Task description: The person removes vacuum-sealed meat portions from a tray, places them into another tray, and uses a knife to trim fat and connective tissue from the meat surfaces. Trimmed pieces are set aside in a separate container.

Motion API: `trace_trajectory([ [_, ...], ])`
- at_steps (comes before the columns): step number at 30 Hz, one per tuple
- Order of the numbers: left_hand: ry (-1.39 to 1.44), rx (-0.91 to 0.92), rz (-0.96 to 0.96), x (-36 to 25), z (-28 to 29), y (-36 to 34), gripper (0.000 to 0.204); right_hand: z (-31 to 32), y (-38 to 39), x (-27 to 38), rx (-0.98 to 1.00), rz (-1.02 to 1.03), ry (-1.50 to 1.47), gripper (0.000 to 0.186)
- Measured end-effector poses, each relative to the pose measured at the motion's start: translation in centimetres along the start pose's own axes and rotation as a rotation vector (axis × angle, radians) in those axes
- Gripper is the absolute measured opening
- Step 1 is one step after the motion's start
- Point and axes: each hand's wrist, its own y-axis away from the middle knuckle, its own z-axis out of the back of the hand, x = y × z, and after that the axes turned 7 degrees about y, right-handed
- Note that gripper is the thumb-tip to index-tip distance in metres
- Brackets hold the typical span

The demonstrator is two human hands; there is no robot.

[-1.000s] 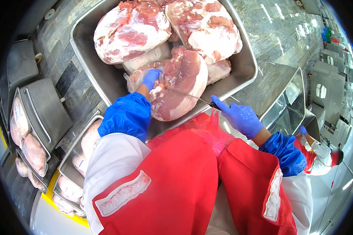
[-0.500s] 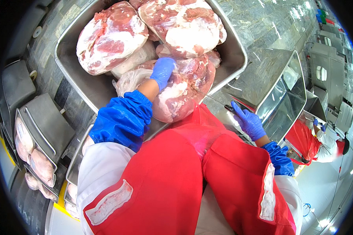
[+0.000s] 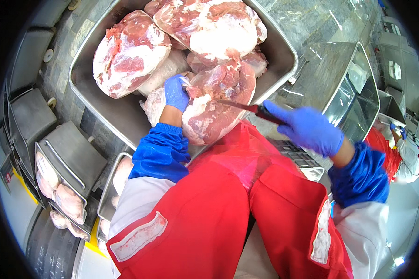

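Note:
A large raw ham (image 3: 219,111) rests at the near edge of a steel tub (image 3: 289,83), against my red apron. My left hand (image 3: 176,94), in a blue glove, is closed on a pale flap at the ham's upper left side. In my right hand (image 3: 309,130), also gloved in blue, is a dark-handled knife (image 3: 244,106), with the index finger stretched along the handle. Its blade points left, and the tip meets the ham just right of my left hand. Whether the tip is inside the meat is hard to see.
Two more big hams, one at the left (image 3: 130,56) and one at the back (image 3: 219,28), lie in the tub over plastic wrap. Another steel tub (image 3: 333,83) stands to the right. Meat-filled trays (image 3: 60,186) are at the left. A co-worker (image 3: 400,153) is far right.
The knife has come up from low beside the ham to its upper face, its handle raised. My left hand has shifted left and now pinches the flap. The view has turned a little.

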Motion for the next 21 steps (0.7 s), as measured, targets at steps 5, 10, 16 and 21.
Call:
trace_trajectory([
  [5, -0.472, 0.253, -0.407, 1.3, 2.5, -2.2, 0.020, 2.4, -7.4, -0.7, 0.268, 0.082, -0.172, 0.053],
  [10, -0.270, 0.168, -0.201, 1.1, 2.7, -1.4, 0.019, -2.5, -6.3, -2.1, -0.033, 0.236, 0.195, 0.060],
  [16, -1.231, 0.037, -0.265, 3.1, 6.4, -8.8, 0.024, -7.8, -5.6, -3.5, -0.099, 0.116, 0.195, 0.064],
  [21, -2.030, 0.432, -0.623, 1.8, 4.3, -8.2, 0.021, -8.7, -4.7, -3.9, -0.154, 0.096, 0.188, 0.068],
])
